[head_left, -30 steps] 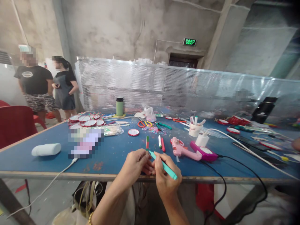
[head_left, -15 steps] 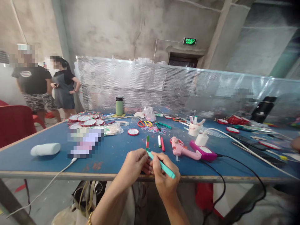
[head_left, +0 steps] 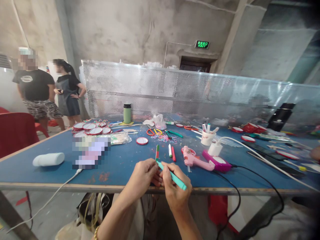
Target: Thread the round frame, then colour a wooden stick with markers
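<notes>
At the near edge of the blue work table [head_left: 117, 166], both hands are barely shifting from a second ago: the right hand [head_left: 176, 191] is gripping a teal marker pen [head_left: 172, 176], its tip working against the small piece pinched in the left hand [head_left: 143, 175], so the marking is continuing.

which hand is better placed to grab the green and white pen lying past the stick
Probably the left hand. It grips only the red-green stick at its near end. The right hand is wrapped around the teal marker, so it is occupied, though it sits slightly nearer the green and white pen.
</notes>
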`<state>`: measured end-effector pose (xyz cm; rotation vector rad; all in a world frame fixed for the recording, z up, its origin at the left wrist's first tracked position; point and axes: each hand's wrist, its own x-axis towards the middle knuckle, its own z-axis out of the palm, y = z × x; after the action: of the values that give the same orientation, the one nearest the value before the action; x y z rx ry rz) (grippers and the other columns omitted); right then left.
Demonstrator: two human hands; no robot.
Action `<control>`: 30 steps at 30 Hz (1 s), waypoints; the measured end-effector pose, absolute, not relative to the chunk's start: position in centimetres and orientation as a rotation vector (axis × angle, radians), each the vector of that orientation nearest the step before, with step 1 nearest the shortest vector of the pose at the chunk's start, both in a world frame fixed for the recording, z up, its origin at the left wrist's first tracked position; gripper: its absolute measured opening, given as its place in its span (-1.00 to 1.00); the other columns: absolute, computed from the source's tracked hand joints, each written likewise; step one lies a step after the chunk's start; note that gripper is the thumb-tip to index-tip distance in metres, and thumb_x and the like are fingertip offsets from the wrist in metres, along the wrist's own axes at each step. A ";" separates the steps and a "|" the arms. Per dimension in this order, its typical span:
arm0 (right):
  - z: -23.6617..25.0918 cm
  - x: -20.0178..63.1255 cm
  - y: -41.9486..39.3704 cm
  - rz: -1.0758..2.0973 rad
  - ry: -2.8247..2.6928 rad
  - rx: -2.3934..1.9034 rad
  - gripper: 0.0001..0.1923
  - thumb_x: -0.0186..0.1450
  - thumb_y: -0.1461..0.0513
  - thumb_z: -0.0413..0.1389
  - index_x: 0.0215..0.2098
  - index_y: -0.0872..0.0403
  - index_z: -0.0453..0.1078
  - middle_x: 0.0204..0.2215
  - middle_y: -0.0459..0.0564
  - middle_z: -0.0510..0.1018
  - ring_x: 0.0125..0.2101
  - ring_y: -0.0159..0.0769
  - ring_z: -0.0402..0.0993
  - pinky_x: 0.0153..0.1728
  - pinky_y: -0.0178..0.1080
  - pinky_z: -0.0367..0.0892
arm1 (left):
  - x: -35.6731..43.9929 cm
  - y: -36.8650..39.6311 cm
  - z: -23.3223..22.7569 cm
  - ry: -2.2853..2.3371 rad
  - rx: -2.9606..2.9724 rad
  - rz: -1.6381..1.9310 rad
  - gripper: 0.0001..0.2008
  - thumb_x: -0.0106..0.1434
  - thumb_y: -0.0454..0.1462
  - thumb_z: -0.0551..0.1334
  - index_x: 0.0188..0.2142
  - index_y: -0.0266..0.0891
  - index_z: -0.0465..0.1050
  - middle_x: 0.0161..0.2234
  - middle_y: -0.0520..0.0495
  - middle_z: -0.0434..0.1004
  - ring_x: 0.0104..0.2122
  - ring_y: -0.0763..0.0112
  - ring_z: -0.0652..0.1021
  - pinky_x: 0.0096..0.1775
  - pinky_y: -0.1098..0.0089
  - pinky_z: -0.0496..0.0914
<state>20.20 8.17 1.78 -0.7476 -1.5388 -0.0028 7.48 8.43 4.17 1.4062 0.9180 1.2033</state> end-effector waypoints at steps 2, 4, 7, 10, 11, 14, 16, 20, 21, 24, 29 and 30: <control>1.7 20.2 8.2 0.003 -1.534 -0.748 -0.82 0.39 0.29 0.03 -0.26 0.10 0.48 -0.49 -0.04 0.60 -0.51 -0.33 0.57 -0.41 -0.33 0.47 | 7.5 8.4 4.2 0.915 1.403 1.205 -0.67 0.18 -0.04 0.24 -0.51 -0.23 0.30 -0.57 0.04 0.47 -0.58 0.39 0.55 -0.45 0.39 0.51; 1.7 20.2 8.2 0.012 -1.529 -0.745 -0.82 0.39 0.29 0.03 -0.27 0.10 0.48 -0.49 -0.05 0.60 -0.51 -0.33 0.57 -0.41 -0.33 0.47 | 7.5 8.4 4.2 0.911 1.404 1.208 -0.66 0.18 -0.03 0.24 -0.51 -0.23 0.29 -0.57 0.03 0.47 -0.57 0.38 0.56 -0.45 0.38 0.51; 1.7 20.2 8.2 0.013 -1.520 -0.751 -0.82 0.39 0.29 0.03 -0.27 0.10 0.49 -0.49 -0.05 0.60 -0.51 -0.33 0.58 -0.43 -0.34 0.47 | 7.5 8.4 4.1 0.911 1.409 1.206 -0.66 0.18 -0.03 0.24 -0.51 -0.23 0.28 -0.57 0.04 0.47 -0.57 0.38 0.56 -0.44 0.37 0.52; 1.7 20.2 8.2 0.016 -1.516 -0.761 -0.82 0.39 0.28 0.03 -0.27 0.09 0.49 -0.49 -0.04 0.61 -0.51 -0.33 0.58 -0.46 -0.34 0.47 | 7.5 8.4 4.0 0.906 1.408 1.196 -0.66 0.19 -0.02 0.23 -0.50 -0.22 0.28 -0.57 0.04 0.47 -0.58 0.39 0.56 -0.43 0.37 0.52; 1.6 20.2 8.2 0.020 -1.515 -0.765 -0.81 0.39 0.28 0.03 -0.27 0.09 0.49 -0.49 -0.04 0.61 -0.51 -0.32 0.58 -0.47 -0.35 0.47 | 7.4 8.4 4.1 0.901 1.407 1.194 -0.66 0.19 -0.02 0.23 -0.50 -0.22 0.27 -0.57 0.04 0.48 -0.58 0.39 0.55 -0.43 0.37 0.52; 1.6 20.2 8.2 0.017 -1.507 -0.785 -0.81 0.40 0.27 0.03 -0.28 0.09 0.49 -0.49 -0.02 0.62 -0.49 -0.31 0.59 -0.51 -0.36 0.46 | 7.5 8.4 4.1 0.890 1.396 1.189 -0.64 0.19 -0.01 0.24 -0.50 -0.22 0.26 -0.58 0.05 0.47 -0.59 0.42 0.54 -0.44 0.38 0.52; 1.5 20.2 8.2 0.005 -1.500 -0.791 -0.81 0.40 0.26 0.03 -0.28 0.09 0.48 -0.49 -0.01 0.61 -0.50 -0.30 0.60 -0.54 -0.37 0.44 | 7.5 8.4 4.2 0.891 1.391 1.193 -0.63 0.17 0.00 0.25 -0.51 -0.21 0.25 -0.59 0.06 0.46 -0.59 0.42 0.54 -0.45 0.39 0.51; 1.4 20.3 8.2 0.015 -1.488 -0.808 -0.80 0.40 0.25 0.03 -0.28 0.09 0.48 -0.49 -0.01 0.61 -0.51 -0.30 0.59 -0.58 -0.37 0.42 | 7.5 8.4 4.2 0.897 1.401 1.194 -0.62 0.19 0.02 0.24 -0.49 -0.22 0.27 -0.57 0.03 0.48 -0.59 0.41 0.56 -0.45 0.39 0.52; 1.4 20.3 8.3 0.020 -1.487 -0.810 -0.80 0.40 0.24 0.03 -0.28 0.09 0.48 -0.49 -0.01 0.62 -0.51 -0.30 0.59 -0.58 -0.37 0.42 | 7.5 8.4 4.1 0.898 1.403 1.193 -0.63 0.19 0.02 0.23 -0.48 -0.23 0.28 -0.56 0.02 0.49 -0.59 0.41 0.56 -0.44 0.38 0.52; 1.2 20.3 8.3 0.025 -1.483 -0.805 -0.81 0.40 0.24 0.03 -0.28 0.08 0.48 -0.47 -0.01 0.62 -0.50 -0.30 0.59 -0.56 -0.37 0.44 | 7.5 8.4 4.0 0.898 1.409 1.189 -0.63 0.22 0.03 0.21 -0.44 -0.25 0.31 -0.53 -0.01 0.52 -0.57 0.40 0.57 -0.44 0.39 0.52; 0.7 20.4 8.5 0.041 -1.462 -0.803 -0.84 0.39 0.26 0.05 -0.27 0.08 0.48 -0.44 -0.02 0.64 -0.47 -0.29 0.60 -0.50 -0.35 0.46 | 7.5 8.4 4.0 0.883 1.403 1.183 -0.63 0.23 0.02 0.20 -0.41 -0.26 0.32 -0.53 -0.02 0.53 -0.56 0.40 0.58 -0.44 0.40 0.51; 0.6 20.4 8.5 0.051 -1.457 -0.803 -0.84 0.39 0.26 0.05 -0.26 0.08 0.48 -0.42 -0.01 0.64 -0.45 -0.29 0.61 -0.50 -0.35 0.46 | 7.5 8.4 4.0 0.884 1.402 1.183 -0.63 0.23 0.02 0.20 -0.41 -0.26 0.33 -0.54 -0.01 0.52 -0.56 0.40 0.57 -0.44 0.40 0.51</control>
<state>20.43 8.53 0.64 -0.8030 -1.4573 0.0515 7.51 8.43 3.98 1.4023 0.8842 1.1828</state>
